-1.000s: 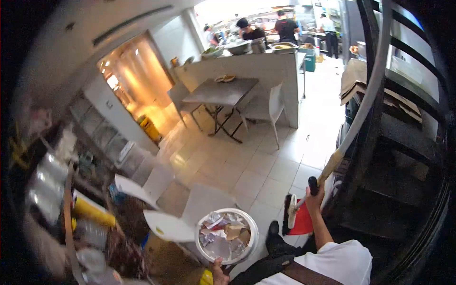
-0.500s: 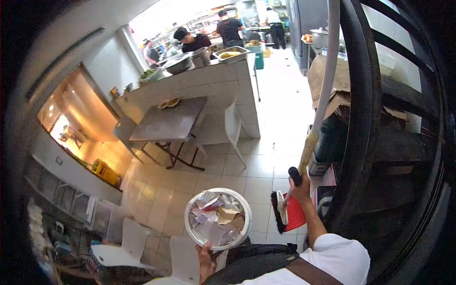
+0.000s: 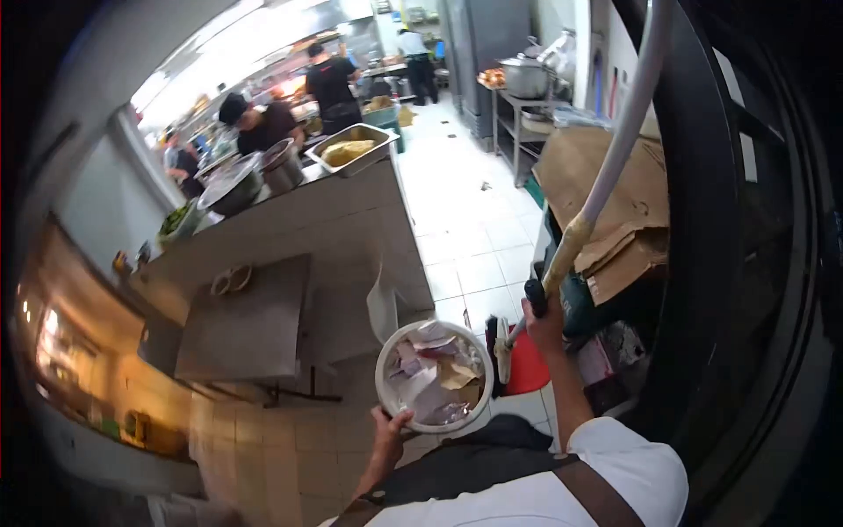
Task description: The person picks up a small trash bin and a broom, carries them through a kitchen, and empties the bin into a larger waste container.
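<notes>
My left hand is closed on the rim of a round white bin with crumpled paper and wrappers inside. To the right, my right hand grips a broom handle together with a black-tipped handle. A red dustpan hangs below that hand, with the dark-bristled broom head against its left side.
A dark table and white chair stand left. Beyond, a tiled counter bears metal pans; several people work behind it. Cardboard and a black railing are at the right. A tiled passage runs ahead.
The view has moved forward and turned right; counter and cardboard look nearer. The bin now sits closer to the dustpan. Both hands keep their holds.
</notes>
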`<state>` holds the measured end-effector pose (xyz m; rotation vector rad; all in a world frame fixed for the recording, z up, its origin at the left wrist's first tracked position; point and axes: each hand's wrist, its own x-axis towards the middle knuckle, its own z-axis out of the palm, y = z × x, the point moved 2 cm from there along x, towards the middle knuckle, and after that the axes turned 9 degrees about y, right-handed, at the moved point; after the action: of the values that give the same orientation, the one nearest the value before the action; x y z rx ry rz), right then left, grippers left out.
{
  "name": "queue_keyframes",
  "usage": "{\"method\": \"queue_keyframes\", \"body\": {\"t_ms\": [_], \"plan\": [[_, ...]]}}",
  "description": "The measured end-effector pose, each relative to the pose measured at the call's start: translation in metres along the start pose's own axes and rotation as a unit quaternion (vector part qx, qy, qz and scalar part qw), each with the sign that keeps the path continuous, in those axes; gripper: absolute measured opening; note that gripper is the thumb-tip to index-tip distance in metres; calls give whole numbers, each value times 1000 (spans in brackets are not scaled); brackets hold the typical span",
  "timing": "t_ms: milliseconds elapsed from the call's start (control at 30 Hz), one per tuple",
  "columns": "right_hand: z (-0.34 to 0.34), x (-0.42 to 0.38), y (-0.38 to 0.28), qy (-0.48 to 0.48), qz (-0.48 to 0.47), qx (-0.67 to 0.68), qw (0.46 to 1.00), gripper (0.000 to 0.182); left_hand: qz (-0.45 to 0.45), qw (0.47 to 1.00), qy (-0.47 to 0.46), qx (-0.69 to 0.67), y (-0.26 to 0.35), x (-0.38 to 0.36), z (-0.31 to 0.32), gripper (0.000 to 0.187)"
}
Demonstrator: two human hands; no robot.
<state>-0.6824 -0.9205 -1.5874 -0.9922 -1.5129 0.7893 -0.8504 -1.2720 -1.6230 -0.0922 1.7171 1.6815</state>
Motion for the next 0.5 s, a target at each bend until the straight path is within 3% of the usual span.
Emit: {"method": "queue_keyframes", "body": {"t_ms": [100, 200, 300, 333, 400, 500], "plan": [[33, 45, 16, 12, 15, 35, 999, 26, -5, 997, -56, 47, 55, 63, 48, 63], [69, 92, 39, 70, -43, 63, 995, 24, -7, 994, -83, 70, 77, 128, 89, 64], [115, 144, 97, 51, -21, -15, 998, 25, -26, 993, -93, 70, 88, 195, 136, 65], [132, 164, 96, 83, -30, 18, 996, 25, -29, 992, -93, 76, 89, 209, 153, 65], [172, 207, 130, -4, 60, 16, 998, 29, -29, 996, -68, 41, 99, 236, 192, 67], [224, 278, 134, 21, -27, 36, 999, 34, -33, 998, -32, 41, 113, 273, 242, 69]]}}
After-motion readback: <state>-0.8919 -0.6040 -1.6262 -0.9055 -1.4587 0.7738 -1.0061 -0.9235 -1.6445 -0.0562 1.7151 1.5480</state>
